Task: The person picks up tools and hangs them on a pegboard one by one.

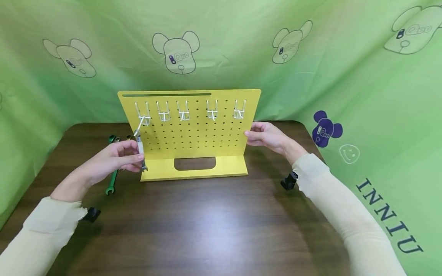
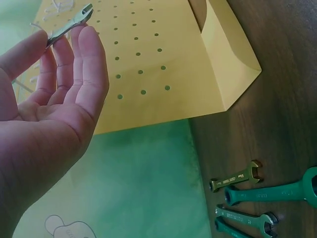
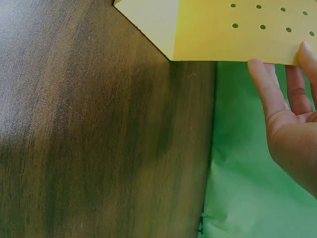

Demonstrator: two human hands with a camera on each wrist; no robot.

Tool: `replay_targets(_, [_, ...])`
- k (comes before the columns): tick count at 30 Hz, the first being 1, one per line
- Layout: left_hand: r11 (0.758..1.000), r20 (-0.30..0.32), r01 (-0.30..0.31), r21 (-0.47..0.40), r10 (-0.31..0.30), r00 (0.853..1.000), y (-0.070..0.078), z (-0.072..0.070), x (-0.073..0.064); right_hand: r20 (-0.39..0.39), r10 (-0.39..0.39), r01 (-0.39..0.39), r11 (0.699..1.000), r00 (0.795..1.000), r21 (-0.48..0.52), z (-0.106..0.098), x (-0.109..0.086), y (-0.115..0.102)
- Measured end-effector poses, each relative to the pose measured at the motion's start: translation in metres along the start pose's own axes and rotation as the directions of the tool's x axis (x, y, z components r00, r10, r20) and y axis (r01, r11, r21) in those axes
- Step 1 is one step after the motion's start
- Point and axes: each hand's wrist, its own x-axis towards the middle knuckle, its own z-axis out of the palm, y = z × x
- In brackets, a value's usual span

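Observation:
A yellow pegboard point(image 1: 160, 153) stands upright on its bent foot, with a row of white wire hooks along its upper part. At its left side my left hand point(image 1: 109, 158) pinches a silver combination wrench point(image 1: 140, 148) between thumb and fingers. The wrench hangs upright, its ring end right at the tip of the leftmost hook point(image 1: 141, 123) and its open end down. My right hand point(image 1: 270, 137) grips the board's right edge, the thumb point(image 3: 305, 55) on the front face and the other fingers partly hidden behind.
Left of the board, partly behind my left hand, several wrenches lie on the dark wooden table point(image 1: 207, 218), among them a large green wrench point(image 2: 270, 192) and a small gold wrench point(image 2: 237, 177). A green printed cloth point(image 1: 235, 50) hangs behind the table and along its sides.

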Motion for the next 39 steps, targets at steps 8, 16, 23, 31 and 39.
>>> replay_targets(8, [0.999,-0.053,0.031,0.017,-0.03,0.998,-0.002,0.0,0.004,-0.005,0.004,-0.004,1.0,1.0,0.01,-0.001,0.0,0.0])
replay_targets(16, [0.997,-0.121,0.044,-0.056,-0.051,0.991,-0.008,0.004,0.006,0.026,0.008,-0.01,0.997,1.0,0.08,-0.001,0.002,0.004])
replay_targets(23, [0.994,-0.171,0.045,-0.097,-0.062,0.983,-0.013,0.005,0.018,0.015,0.007,-0.008,0.997,1.0,0.078,-0.003,0.003,0.003])
replay_targets(31, [0.988,-0.176,0.102,-0.117,-0.122,0.977,-0.019,0.009,0.03,0.006,0.004,-0.004,0.997,1.0,0.074,-0.004,0.003,0.004])
replay_targets(39, [0.992,-0.211,0.125,0.005,-0.121,0.97,-0.021,0.007,0.033,0.015,0.007,-0.008,0.996,1.0,0.085,-0.003,0.002,0.003])
